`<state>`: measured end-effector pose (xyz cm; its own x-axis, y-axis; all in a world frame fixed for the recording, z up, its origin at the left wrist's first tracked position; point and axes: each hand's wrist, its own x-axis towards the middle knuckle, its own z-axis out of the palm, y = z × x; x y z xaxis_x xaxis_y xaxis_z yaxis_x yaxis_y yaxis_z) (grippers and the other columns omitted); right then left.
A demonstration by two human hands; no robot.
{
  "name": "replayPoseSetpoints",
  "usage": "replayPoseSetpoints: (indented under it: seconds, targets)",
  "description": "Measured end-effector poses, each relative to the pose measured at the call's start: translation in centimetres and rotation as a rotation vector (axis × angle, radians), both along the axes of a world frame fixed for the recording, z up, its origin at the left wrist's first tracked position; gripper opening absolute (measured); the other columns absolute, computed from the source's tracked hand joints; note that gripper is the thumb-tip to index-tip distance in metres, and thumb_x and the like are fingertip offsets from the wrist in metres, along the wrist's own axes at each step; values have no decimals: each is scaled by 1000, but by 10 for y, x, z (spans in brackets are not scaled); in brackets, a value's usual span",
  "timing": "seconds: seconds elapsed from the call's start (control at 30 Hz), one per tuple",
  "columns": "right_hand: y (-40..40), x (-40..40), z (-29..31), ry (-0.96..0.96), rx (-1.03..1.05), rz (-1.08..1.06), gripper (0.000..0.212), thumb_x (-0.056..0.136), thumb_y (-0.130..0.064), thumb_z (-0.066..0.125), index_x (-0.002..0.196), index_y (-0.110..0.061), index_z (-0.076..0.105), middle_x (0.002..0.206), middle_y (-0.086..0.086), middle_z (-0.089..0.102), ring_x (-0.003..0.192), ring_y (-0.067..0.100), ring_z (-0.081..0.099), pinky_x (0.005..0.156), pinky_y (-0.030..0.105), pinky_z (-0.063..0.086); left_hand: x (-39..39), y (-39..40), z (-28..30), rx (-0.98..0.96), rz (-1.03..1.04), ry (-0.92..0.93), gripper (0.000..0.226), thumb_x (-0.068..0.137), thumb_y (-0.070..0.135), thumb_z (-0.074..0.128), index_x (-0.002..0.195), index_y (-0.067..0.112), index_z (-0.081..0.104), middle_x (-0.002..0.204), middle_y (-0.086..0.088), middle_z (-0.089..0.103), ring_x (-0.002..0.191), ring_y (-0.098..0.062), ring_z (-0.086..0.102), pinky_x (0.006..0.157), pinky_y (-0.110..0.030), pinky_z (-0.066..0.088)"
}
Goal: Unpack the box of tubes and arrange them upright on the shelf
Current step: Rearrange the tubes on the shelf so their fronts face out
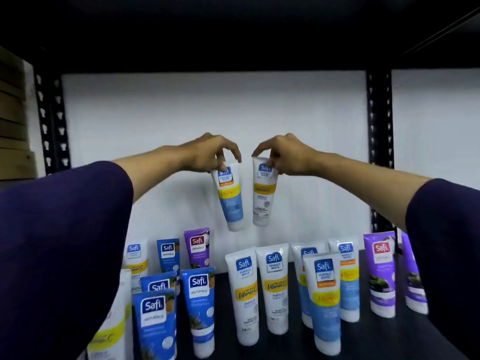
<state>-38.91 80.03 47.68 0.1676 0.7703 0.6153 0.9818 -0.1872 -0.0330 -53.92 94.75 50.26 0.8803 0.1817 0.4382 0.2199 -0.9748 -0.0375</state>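
Both hands raised above the shelf (363,344), each with one tube hanging cap-down. Left hand (205,154) pinching the crimped top of a blue-and-white tube (230,198); long axis near vertical, lower end tilted slightly right. Right hand (284,155) pinching the top of a white tube (262,193); axis near vertical. Fingers curled tight on the top edges, no slack visible. The two tubes just beside each other, apart, well above the standing rows. Free gap on the dark shelf surface directly below, behind the two white front tubes (258,292). Judgement: straight lowering needed, caps down. Box not in view.
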Motion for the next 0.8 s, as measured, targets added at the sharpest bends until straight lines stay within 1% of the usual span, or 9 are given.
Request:
replayPoseSetpoints:
  seconds: [0.1,0.23,0.33,0.5,0.6,0.67,0.73,0.8]
  targets:
    - [-31,-32,19,-29,120,2,40,84,4,55,119,-13,65,90,5,67,75,15,55,73,18,38,-30,-33,21,-36,-19,-116,36,88,-3,57,109,26,64,85,-4,63,69,-10,59,63,-25,55]
    - [-60,-67,18,-20,183,16,36,88,0,52,118,-13,67,107,6,69,82,15,55,66,13,31,-66,-68,20,-149,-63,-181,35,92,-4,52,110,25,62,92,-10,59,83,-23,62,65,-27,55]
    - [-75,-89,-2,8,177,46,37,88,4,51,119,-9,66,118,8,67,93,20,63,73,17,39,-86,-87,-3,-162,-60,-171,35,93,-3,52,114,24,62,98,-11,59,89,-25,61,70,-30,55]
    - [-87,-108,-53,67,168,49,42,85,8,49,119,-9,66,119,11,67,99,22,64,82,21,45,-103,-110,-61,-157,-14,-82,36,92,1,56,118,25,64,97,-4,61,88,-18,59,77,-30,49]
    - [-86,-109,-86,108,143,46,44,85,10,46,118,-11,66,118,11,67,102,22,65,87,25,48,-106,-110,-104,-210,20,-45,39,90,-1,56,115,27,66,92,-1,63,84,-13,59,79,-27,48]
    - [-83,-105,-107,119,128,45,45,84,10,47,117,-14,67,116,10,68,102,22,66,88,31,52,-106,-108,-132,-257,40,-27,37,89,-2,56,112,24,67,91,-1,62,82,-12,58,78,-27,47]
    - [-80,-101,-124,130,122,43,47,83,10,46,116,-16,68,113,11,69,101,24,66,86,38,54,-105,-108,-154,-280,64,-56,33,90,-3,53,109,19,67,95,-5,63,87,-16,59,78,-28,47]
    - [-78,-98,-138,157,115,42,46,84,8,46,117,-17,67,112,12,69,102,27,65,85,41,54,-106,-107,-166,-336,70,-150,28,91,-2,51,107,16,66,94,-3,62,90,-17,59,80,-30,48]
